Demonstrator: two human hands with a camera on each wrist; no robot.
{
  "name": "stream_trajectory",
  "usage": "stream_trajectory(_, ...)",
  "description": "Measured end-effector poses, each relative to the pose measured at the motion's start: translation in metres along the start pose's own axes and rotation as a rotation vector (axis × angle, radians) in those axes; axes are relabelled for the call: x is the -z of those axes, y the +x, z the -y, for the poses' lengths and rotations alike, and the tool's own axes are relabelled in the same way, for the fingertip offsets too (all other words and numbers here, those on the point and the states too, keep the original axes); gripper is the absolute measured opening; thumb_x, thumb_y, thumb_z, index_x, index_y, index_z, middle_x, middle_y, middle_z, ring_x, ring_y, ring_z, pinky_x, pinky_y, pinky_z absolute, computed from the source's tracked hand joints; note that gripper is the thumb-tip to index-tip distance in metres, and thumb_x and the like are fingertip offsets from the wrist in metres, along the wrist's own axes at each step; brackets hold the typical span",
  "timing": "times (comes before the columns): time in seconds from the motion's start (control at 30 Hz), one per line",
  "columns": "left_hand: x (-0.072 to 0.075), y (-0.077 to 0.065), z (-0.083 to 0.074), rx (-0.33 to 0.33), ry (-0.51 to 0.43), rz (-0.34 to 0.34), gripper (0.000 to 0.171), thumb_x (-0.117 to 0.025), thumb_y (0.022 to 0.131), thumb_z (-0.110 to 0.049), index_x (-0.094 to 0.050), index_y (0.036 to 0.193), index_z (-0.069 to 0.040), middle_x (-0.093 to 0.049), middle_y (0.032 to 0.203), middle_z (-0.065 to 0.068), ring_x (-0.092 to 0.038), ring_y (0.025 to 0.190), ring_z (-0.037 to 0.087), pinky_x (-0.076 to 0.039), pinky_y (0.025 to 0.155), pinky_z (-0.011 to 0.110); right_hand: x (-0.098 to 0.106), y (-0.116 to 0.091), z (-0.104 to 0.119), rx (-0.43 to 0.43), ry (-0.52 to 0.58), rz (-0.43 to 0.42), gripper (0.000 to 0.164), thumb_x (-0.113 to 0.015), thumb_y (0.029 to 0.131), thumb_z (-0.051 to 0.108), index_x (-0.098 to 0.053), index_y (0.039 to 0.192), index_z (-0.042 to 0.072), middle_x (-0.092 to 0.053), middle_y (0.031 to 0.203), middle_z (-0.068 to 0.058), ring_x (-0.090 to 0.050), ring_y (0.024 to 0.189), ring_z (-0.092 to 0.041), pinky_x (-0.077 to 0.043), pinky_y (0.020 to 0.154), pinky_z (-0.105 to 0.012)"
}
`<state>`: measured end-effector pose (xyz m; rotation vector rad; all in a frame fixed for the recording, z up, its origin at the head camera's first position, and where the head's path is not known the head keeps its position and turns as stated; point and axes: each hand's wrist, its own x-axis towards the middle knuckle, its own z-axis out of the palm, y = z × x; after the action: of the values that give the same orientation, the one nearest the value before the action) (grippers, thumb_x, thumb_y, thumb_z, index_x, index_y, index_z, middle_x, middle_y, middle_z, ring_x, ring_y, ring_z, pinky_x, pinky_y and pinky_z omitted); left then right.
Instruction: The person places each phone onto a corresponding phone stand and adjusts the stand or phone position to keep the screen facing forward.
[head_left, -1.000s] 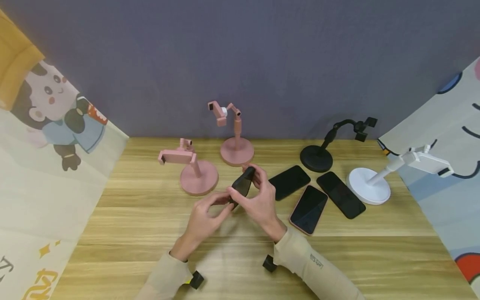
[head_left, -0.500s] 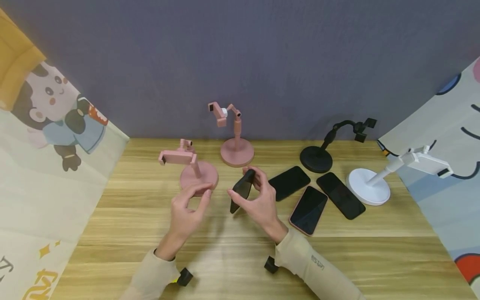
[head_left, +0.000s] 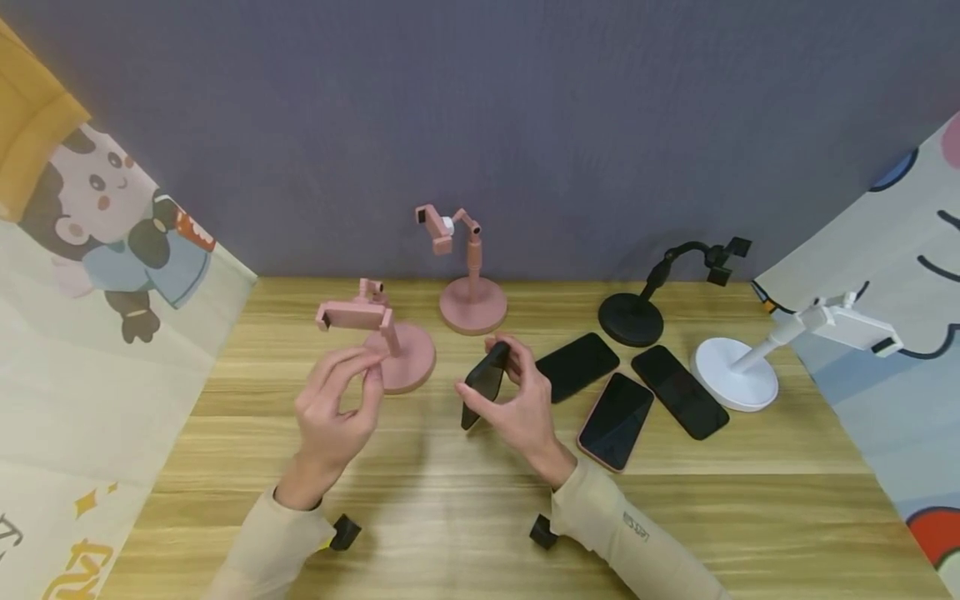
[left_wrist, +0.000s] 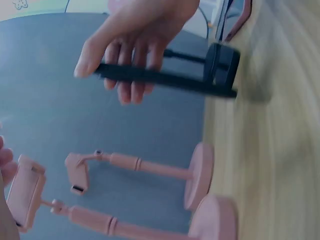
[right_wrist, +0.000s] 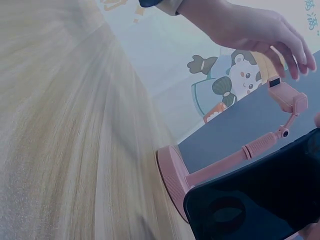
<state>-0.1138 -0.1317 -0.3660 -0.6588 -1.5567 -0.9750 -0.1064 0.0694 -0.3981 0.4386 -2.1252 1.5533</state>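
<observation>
My right hand (head_left: 521, 404) grips a black phone (head_left: 483, 385) by its long edges, thumb on one side and fingers on the other. The phone is held on a slant above the table, and its dark face fills the lower right of the right wrist view (right_wrist: 255, 195). My left hand (head_left: 337, 408) holds nothing; its bent fingers hang beside the front pink phone stand (head_left: 405, 358). In the right wrist view those fingertips are close above the stand's clamp (right_wrist: 287, 97). Only some left fingertips (left_wrist: 6, 162) show at the edge of the left wrist view.
A second pink phone stand (head_left: 474, 304) is behind, near the grey partition (head_left: 570, 142). To the right lie a black phone (head_left: 581, 367), a pink-edged phone (head_left: 617, 421) and another black phone (head_left: 681, 392). Beyond them are a black stand (head_left: 632, 318) and a white stand (head_left: 737, 373).
My left hand has let go of the phone and moved left to the front pink stand's clamp. My right hand keeps the phone in nearly the same place.
</observation>
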Motion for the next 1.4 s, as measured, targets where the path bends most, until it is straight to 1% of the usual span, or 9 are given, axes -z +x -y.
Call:
stream_trajectory(0.17,0.003,0.004,0.012,-0.034,0.089,-0.123,0.013,-0.059,0.081,-0.002,-0.068,0.077,0.007,-0.063,0.076,0.023,-0.059,0.070,0.031,-0.049,0.067,0.022,-0.001,-0.001,0.001,-0.004,-0.012,0.015,0.069,-0.081,0.067,0.012,-0.049,0.127,-0.002,-0.063,0.119,-0.016,-0.061,0.104,-0.026,-0.052,0.082,-0.049)
stream_trajectory(0.33,0.009,0.010,0.019,-0.005,0.154,-0.166,0.011,-0.059,0.077,-0.001,-0.069,0.080,0.003,-0.065,0.087,0.022,-0.060,0.081,0.036,-0.051,0.078,0.027,-0.002,-0.002,0.001,0.002,-0.010,0.026,0.068,-0.081,0.068,0.013,-0.050,0.127,-0.001,-0.064,0.118,-0.016,-0.062,0.103,-0.023,-0.053,0.082,-0.049)
stream_trajectory(0.43,0.012,0.014,0.022,0.041,0.150,-0.152,0.014,-0.060,0.076,0.002,-0.070,0.086,0.005,-0.065,0.093,0.024,-0.060,0.087,0.037,-0.051,0.082,0.032,-0.002,-0.002,0.000,0.015,-0.002,0.025,0.069,-0.081,0.067,0.012,-0.050,0.127,-0.002,-0.064,0.117,-0.018,-0.062,0.102,-0.024,-0.053,0.081,-0.051)
stream_trajectory(0.63,0.018,0.019,0.027,0.153,0.139,-0.067,0.023,-0.061,0.075,0.006,-0.067,0.097,0.010,-0.064,0.102,0.028,-0.060,0.096,0.034,-0.049,0.087,0.031,-0.003,-0.002,-0.001,0.071,0.052,0.062,0.069,-0.081,0.065,0.008,-0.049,0.124,-0.007,-0.063,0.115,-0.023,-0.062,0.102,-0.030,-0.052,0.079,-0.054)
stream_trajectory(0.77,0.019,0.019,0.030,0.181,0.149,-0.029,0.025,-0.061,0.076,0.006,-0.066,0.100,0.011,-0.065,0.103,0.027,-0.060,0.096,0.032,-0.050,0.088,0.031,-0.004,-0.003,0.002,0.113,0.098,0.088,0.071,-0.081,0.063,0.007,-0.049,0.124,-0.010,-0.061,0.116,-0.023,-0.060,0.102,-0.032,-0.051,0.078,-0.055)
stream_trajectory(1.03,0.021,0.018,0.036,0.266,0.041,0.005,0.025,-0.059,0.076,0.016,-0.063,0.100,0.018,-0.062,0.099,0.032,-0.061,0.093,0.026,-0.053,0.084,0.025,-0.009,-0.001,0.013,0.186,0.177,0.121,0.073,-0.082,0.062,0.007,-0.049,0.125,-0.009,-0.061,0.116,-0.023,-0.060,0.103,-0.031,-0.052,0.077,-0.052)
stream_trajectory(1.17,0.024,0.018,0.038,0.288,0.025,0.025,0.025,-0.058,0.076,0.018,-0.062,0.100,0.019,-0.062,0.098,0.033,-0.062,0.093,0.024,-0.053,0.083,0.024,-0.010,-0.001,0.016,0.210,0.180,0.133,0.072,-0.082,0.064,0.012,-0.049,0.124,-0.009,-0.061,0.116,-0.023,-0.061,0.103,-0.027,-0.053,0.075,-0.050)
stream_trajectory(1.27,0.025,0.018,0.039,0.303,0.012,0.041,0.025,-0.058,0.076,0.019,-0.062,0.101,0.020,-0.062,0.098,0.033,-0.062,0.092,0.024,-0.053,0.081,0.021,-0.010,0.000,0.017,0.220,0.193,0.145,0.072,-0.083,0.064,0.013,-0.049,0.123,-0.010,-0.061,0.116,-0.023,-0.061,0.103,-0.024,-0.052,0.073,-0.053)
stream_trajectory(1.4,0.025,0.017,0.041,0.320,-0.002,0.050,0.025,-0.058,0.076,0.020,-0.062,0.100,0.021,-0.062,0.097,0.033,-0.062,0.089,0.026,-0.052,0.078,0.017,-0.012,0.001,0.022,0.240,0.223,0.160,0.072,-0.082,0.064,0.011,-0.048,0.123,-0.011,-0.061,0.116,-0.025,-0.061,0.103,-0.026,-0.053,0.076,-0.050)
